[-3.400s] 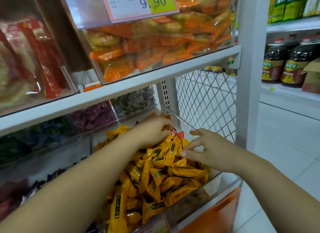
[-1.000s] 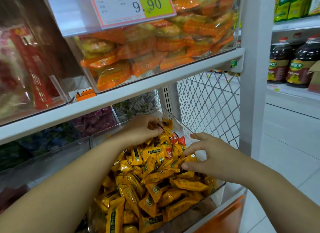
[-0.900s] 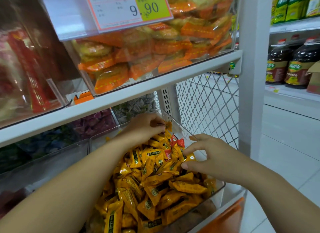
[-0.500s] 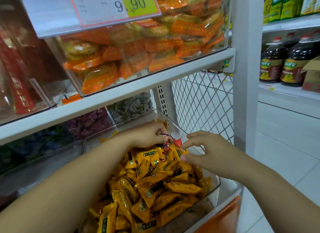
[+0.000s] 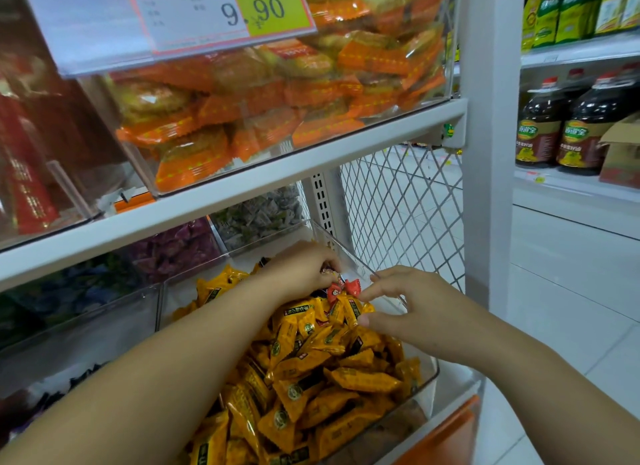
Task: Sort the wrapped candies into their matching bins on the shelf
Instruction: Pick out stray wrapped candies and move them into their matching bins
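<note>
w/ right hand (image 5: 415, 312) fingers parted & empty, left hand (image 5: 301, 269) curled, hold unclear, pinch red candy (image 5: 353, 287) at index tip by its twisted end: light, crinkly, slippery, atop yellow candies (image 5: 311, 388).

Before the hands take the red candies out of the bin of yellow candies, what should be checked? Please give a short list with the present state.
1. Red candies lie exposed on the yellow candies: ok.
2. Right hand touches a red candy: ok.
3. Its thumb and forefinger pinch it: not ok, apart.
4. Left hand free: cannot tell, fingers curled.
5. Bin wall leaves room to lift: ok.
</note>
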Action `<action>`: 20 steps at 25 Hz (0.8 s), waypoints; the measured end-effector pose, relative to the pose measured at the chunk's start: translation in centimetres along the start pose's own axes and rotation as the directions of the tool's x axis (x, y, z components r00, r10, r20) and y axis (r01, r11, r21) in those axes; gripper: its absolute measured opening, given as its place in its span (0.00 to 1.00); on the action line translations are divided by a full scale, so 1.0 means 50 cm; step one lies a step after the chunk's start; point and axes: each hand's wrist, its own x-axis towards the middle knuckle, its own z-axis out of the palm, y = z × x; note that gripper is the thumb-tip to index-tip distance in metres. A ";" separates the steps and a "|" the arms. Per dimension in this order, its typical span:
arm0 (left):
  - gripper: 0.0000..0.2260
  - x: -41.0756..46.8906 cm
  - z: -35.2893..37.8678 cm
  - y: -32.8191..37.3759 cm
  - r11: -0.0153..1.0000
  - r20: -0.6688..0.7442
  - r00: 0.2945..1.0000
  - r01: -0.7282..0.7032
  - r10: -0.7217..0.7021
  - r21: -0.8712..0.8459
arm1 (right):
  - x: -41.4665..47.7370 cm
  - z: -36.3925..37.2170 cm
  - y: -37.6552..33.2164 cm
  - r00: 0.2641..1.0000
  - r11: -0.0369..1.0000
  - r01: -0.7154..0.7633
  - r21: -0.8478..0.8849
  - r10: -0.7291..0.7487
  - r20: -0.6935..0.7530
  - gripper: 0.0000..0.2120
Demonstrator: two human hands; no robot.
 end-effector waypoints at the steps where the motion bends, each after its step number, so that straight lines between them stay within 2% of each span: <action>1: 0.08 0.000 0.000 -0.002 1.000 -0.011 1.000 -0.019 0.019 0.014 | 0.001 0.000 0.000 1.000 1.000 -0.002 -0.001 0.002 0.000 0.16; 7: 0.03 -0.002 0.003 0.007 0.995 -0.090 0.992 -0.088 0.092 0.045 | 0.001 0.001 -0.001 1.000 1.000 -0.006 0.019 0.006 -0.001 0.16; 12: 0.06 0.000 0.009 0.002 0.992 -0.073 0.991 -0.110 0.114 0.056 | 0.002 0.002 -0.001 1.000 1.000 -0.015 0.018 0.015 0.006 0.16; 16: 0.02 0.001 0.011 0.007 0.993 -0.046 0.994 -0.095 0.099 0.074 | 0.003 0.004 -0.003 1.000 1.000 -0.012 0.018 0.011 0.009 0.16; 20: 0.02 -0.039 -0.045 0.023 0.998 -0.175 0.984 -0.043 0.033 -0.056 | 0.014 0.012 -0.023 0.994 1.000 0.016 0.012 -0.014 -0.105 0.13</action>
